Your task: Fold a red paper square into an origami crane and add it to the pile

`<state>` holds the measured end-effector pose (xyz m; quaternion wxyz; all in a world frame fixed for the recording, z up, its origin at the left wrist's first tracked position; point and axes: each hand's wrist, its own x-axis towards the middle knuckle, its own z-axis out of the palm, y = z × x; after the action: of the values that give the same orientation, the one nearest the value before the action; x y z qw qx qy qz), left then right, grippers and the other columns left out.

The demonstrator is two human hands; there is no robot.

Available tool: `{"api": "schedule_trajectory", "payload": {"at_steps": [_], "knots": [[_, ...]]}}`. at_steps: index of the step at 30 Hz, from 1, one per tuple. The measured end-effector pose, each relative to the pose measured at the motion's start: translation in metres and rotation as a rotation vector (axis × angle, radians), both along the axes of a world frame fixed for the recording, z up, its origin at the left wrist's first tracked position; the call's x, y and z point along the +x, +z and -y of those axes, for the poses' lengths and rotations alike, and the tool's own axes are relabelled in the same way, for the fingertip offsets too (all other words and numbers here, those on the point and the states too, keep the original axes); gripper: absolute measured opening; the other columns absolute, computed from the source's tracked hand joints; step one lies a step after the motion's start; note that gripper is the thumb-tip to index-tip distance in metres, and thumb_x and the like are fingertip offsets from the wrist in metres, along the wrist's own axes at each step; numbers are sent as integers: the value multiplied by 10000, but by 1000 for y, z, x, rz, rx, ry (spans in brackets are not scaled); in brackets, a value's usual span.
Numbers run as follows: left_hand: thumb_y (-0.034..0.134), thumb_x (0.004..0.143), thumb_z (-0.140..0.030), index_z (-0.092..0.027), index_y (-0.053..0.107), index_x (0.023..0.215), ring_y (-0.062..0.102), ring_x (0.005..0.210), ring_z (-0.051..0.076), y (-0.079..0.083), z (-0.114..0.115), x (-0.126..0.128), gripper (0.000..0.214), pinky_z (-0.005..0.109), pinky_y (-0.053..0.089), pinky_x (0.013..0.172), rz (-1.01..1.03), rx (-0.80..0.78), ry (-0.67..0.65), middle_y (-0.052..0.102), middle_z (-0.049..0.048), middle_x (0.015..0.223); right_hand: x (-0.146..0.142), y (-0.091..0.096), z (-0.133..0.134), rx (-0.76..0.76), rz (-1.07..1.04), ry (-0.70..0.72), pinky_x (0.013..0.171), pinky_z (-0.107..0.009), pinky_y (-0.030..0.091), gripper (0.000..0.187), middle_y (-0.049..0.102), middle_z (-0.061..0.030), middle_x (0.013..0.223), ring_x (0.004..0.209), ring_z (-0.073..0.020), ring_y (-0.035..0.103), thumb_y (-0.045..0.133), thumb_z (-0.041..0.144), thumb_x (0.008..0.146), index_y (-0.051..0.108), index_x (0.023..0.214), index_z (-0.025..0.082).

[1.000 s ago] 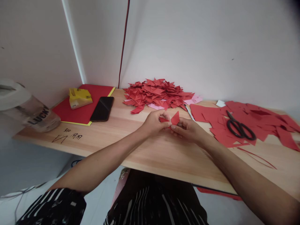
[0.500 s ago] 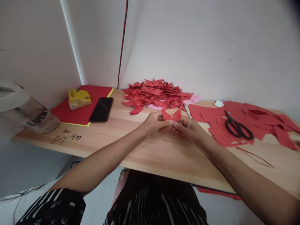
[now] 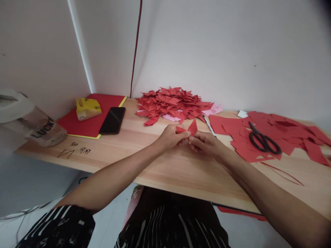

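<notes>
While the person's lap, in black-and-white striped clothing (image 3: 173, 227), fills the near edge of the view, the bare worktop surface (image 3: 165, 168) opens just beyond it. Above its middle, the left hand (image 3: 171, 136) and the right hand (image 3: 203, 142) meet, both closed in a pinch on one small folded red paper piece (image 3: 192, 127), whose two points stand up in a V between them. This piece looks well creased but perhaps unfinished, since the fingers hide its lower part and its final shape cannot be told. To the right lie thin red paper strips (image 3: 283, 173), then black-handled scissors (image 3: 264, 142) resting on a spread of flat red paper pieces (image 3: 291, 141); these seem to be the stock left to fold. A white pen (image 3: 210, 126) lies between that spread and the hands. To the left are a lidded bottle (image 3: 49, 132) lettered "LUCKY" and a dark smartphone (image 3: 113, 120). Farther back, near the wall (image 3: 196, 44), rises a large heap of folded red paper pieces (image 3: 170, 100) with some pink paper (image 3: 213, 110) at its edge, so much folding appears done.
</notes>
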<state>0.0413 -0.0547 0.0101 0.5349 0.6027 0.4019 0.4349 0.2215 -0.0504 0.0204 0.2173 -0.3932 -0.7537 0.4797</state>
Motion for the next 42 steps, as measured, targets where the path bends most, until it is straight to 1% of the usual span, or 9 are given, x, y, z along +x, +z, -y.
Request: {"api": "schedule_trajectory", "payload": {"at_steps": [3,7,12,19,27,32,34,37,42], "knots": [[598,819,-389,-154,500,633,408,423,55,1,0,-2,315,201,297,437,-38,-35,-46,475,-49,502,0,3,2,-93,-24,21,454,-229,259,428,516,17,606,490,-77,398,528,589,857,542,732,180],[604,817,-413,-152,497,585,378,471,57,1,-1,-4,365,210,290,479,-136,105,8,440,-49,520,0,-1,2,-169,-29,-15,431,-222,202,446,479,33,573,459,-62,341,539,600,854,548,723,173],[591,814,-357,-147,528,571,435,597,91,2,-1,-3,328,229,356,589,-221,235,118,487,-22,598,1,-8,-2,-139,-41,-29,435,-222,202,415,486,33,600,462,-61,335,553,578,860,555,770,172],[577,810,-404,-149,523,551,419,587,97,0,-2,-5,368,224,330,563,-284,243,84,461,-24,565,-2,-2,3,-102,-40,-4,441,-238,197,421,434,49,579,460,-69,318,545,594,851,513,753,186],[582,810,-393,-149,497,551,368,533,75,0,-2,-3,366,217,288,517,-219,182,76,417,-39,536,-2,0,2,-126,-35,-4,444,-234,182,428,414,58,563,455,-60,295,534,583,867,469,702,193],[584,831,-499,-161,506,604,305,405,56,8,3,-5,414,219,210,434,-123,-6,-79,349,-69,438,1,0,2,-144,-88,-14,456,-235,200,409,431,55,578,473,-63,317,569,570,850,498,728,185],[601,817,-499,-168,484,593,310,398,55,10,4,-5,417,221,209,427,-112,-19,-124,355,-69,434,2,-1,1,-147,-94,-5,459,-235,198,412,440,52,586,479,-64,320,573,575,846,511,741,181],[584,821,-436,-170,450,555,336,449,64,9,2,-4,399,219,255,466,-128,78,-75,368,-59,465,2,-3,0,-159,-80,-7,459,-238,194,424,440,49,585,479,-64,314,566,581,851,499,718,184],[550,819,-343,-162,478,562,440,622,103,6,2,1,323,237,364,616,-189,267,80,472,-25,589,0,-5,-1,-128,-136,26,480,-235,248,351,495,27,699,530,-73,377,559,534,879,525,827,189]]}}
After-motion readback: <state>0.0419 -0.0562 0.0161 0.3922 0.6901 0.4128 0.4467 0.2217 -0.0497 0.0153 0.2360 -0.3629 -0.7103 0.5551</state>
